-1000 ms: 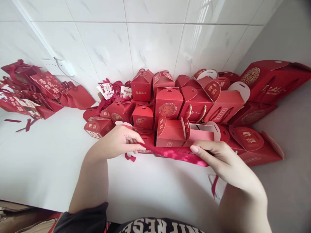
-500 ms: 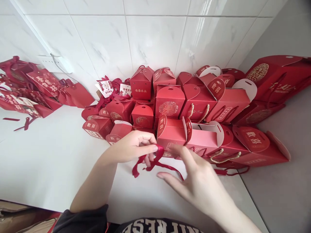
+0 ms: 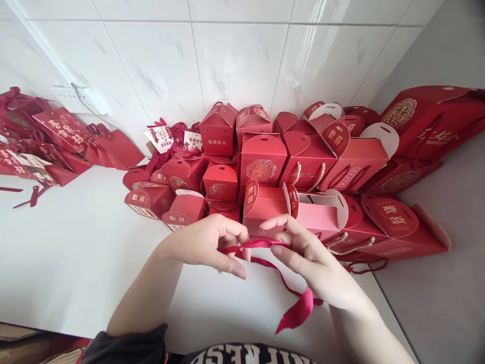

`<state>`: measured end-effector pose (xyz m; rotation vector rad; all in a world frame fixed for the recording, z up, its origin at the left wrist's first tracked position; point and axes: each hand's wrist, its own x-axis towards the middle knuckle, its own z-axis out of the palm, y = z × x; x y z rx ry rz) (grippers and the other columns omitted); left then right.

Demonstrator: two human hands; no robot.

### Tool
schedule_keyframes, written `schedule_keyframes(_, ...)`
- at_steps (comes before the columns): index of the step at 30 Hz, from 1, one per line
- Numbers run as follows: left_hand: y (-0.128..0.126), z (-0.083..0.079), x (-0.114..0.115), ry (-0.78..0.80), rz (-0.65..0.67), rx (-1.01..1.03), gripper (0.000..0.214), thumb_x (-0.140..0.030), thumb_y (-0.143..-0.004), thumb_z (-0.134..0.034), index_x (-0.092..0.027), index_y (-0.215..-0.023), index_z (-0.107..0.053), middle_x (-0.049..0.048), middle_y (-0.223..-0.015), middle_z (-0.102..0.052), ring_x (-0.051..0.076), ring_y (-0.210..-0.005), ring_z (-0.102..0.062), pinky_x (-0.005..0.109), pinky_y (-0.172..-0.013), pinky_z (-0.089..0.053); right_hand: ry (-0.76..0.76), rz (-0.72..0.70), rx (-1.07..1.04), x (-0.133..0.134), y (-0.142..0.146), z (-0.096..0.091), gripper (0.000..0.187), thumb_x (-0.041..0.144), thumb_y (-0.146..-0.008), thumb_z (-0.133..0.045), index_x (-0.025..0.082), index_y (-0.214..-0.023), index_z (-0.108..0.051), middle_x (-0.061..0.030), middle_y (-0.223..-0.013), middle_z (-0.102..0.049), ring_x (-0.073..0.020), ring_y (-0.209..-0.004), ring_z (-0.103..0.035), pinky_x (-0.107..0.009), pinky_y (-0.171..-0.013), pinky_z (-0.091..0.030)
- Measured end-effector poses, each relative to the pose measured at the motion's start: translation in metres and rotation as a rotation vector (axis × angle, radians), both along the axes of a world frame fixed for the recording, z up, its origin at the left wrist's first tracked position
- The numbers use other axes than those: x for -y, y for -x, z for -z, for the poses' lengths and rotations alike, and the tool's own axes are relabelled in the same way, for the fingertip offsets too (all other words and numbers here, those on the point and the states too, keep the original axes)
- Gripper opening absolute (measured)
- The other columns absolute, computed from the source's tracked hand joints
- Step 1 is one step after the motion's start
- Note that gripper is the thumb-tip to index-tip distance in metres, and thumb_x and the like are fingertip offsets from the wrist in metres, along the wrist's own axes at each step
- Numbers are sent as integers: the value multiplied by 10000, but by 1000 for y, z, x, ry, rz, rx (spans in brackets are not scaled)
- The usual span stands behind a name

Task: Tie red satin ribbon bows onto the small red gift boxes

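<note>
A dark red satin ribbon (image 3: 265, 243) is stretched between my two hands, just in front of the rows of gift boxes. My left hand (image 3: 212, 245) has its fingers curled around one stretch of the ribbon, with the thumb standing away from them. Between thumb and fingers, my right hand (image 3: 312, 260) pinches the ribbon on the other side. A second length loops below, and a loose end droops under my right palm above the white table (image 3: 242, 308). The nearest red gift box (image 3: 271, 202) stands just behind my fingers.
Several red gift boxes (image 3: 263, 156), some with rope handles, stack against the tiled wall (image 3: 238, 60). Bigger red boxes (image 3: 435, 116) stand by the grey side panel (image 3: 454, 227). Ribbons with printed tags (image 3: 161, 136) lie behind the boxes. More red packages (image 3: 60, 131) sit at far left.
The ribbon was bunched in my left hand; now it is drawn out to the right. My right hand, apart and open before, has closed on it.
</note>
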<state>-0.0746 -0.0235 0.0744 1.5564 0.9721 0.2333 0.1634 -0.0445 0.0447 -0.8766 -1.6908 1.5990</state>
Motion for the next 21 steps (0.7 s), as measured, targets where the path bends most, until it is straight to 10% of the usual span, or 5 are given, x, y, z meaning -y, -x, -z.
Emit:
schedule_keyframes(5, 1, 0, 3, 124, -37, -109, 501, -501, -620, -846, -204, -970, -645, -44, -582, -584, 109, -433, -546, 165, -328, -324, -90, 78, 65, -1, -1, 1, 314, 390, -865, -703, 260, -1122, -578, -19, -983, -700, -153, -818, -678, -262, -727, -557)
schedule_keyframes(11, -4, 2, 2, 97, -14, 150, 428, -532, -961, -445, -157, -1011, -646, 75, -799, -724, 112, -525, -636, 186, -440, -450, -231, 125, 230, -5, -1, -1, 328, 468, -969, -523, 193, -843, -651, -10, -739, -620, -147, -696, -555, -263, -657, -462)
schedule_keyframes(21, -2, 5, -3, 49, 9, 130, 209, -291, -749, -802, -134, -882, -766, 77, -812, -773, 154, -750, -723, 189, -658, -527, -228, 201, 201, -5, -4, 3, 280, 448, -983, -518, 207, -868, -600, 20, -753, -547, -123, -690, -462, -247, -644, -367)
